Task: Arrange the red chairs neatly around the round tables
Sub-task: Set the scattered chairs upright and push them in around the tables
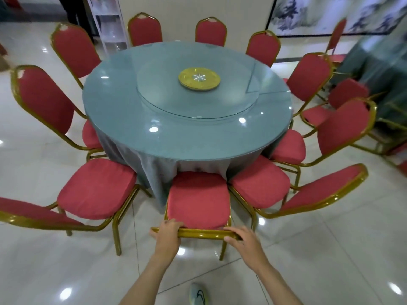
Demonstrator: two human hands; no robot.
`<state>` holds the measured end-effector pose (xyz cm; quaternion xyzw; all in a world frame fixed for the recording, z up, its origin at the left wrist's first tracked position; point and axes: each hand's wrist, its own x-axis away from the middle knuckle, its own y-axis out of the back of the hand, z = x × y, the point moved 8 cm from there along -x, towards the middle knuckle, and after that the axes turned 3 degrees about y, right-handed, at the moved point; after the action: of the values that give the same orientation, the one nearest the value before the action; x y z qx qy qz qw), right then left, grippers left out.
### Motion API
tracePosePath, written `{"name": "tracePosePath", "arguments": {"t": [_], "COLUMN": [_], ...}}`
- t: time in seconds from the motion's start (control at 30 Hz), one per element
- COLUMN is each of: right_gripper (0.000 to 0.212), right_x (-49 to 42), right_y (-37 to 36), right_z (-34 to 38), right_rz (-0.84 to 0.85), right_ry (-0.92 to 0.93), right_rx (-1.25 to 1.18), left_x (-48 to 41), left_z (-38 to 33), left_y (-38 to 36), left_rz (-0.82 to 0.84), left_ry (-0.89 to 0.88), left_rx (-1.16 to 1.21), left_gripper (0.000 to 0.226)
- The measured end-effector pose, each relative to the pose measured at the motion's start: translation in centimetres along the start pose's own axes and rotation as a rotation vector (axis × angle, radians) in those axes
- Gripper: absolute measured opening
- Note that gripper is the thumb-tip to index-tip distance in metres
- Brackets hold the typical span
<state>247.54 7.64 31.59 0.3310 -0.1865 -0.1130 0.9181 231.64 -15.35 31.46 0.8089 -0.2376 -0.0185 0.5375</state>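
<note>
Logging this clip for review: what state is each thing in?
near chair: upright, seat front at the tablecloth.
left hand: grips its back rail.
right hand: grips the same rail.
round table: draped, glass-topped.
turntable: flat on the table.

No readable text, labels, brands or numbers anywhere.
</note>
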Motion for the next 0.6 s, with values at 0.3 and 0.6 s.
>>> {"name": "tracePosePath", "arguments": {"t": [0.3,0.6], "right_gripper": [0.066,0.048], "right_x": [-0.6,-2.1], "right_y": [-0.5,-1.4], "right_z": [1.0,3.6], "right_rz": [-0.005,0.181], "right_ry": [-0.025,-0.027], "right_rx": [0.044,-0.198], "left_x": [-1.4,-0.7], "left_z": [2.7,6.1], "left_y": [-0.5,2.5], "left_rz": [0.047,0.088], "left_ry": [0.033,0.102], "left_rx": [-0.080,0.130], "left_gripper": [0.052,0.044]}}
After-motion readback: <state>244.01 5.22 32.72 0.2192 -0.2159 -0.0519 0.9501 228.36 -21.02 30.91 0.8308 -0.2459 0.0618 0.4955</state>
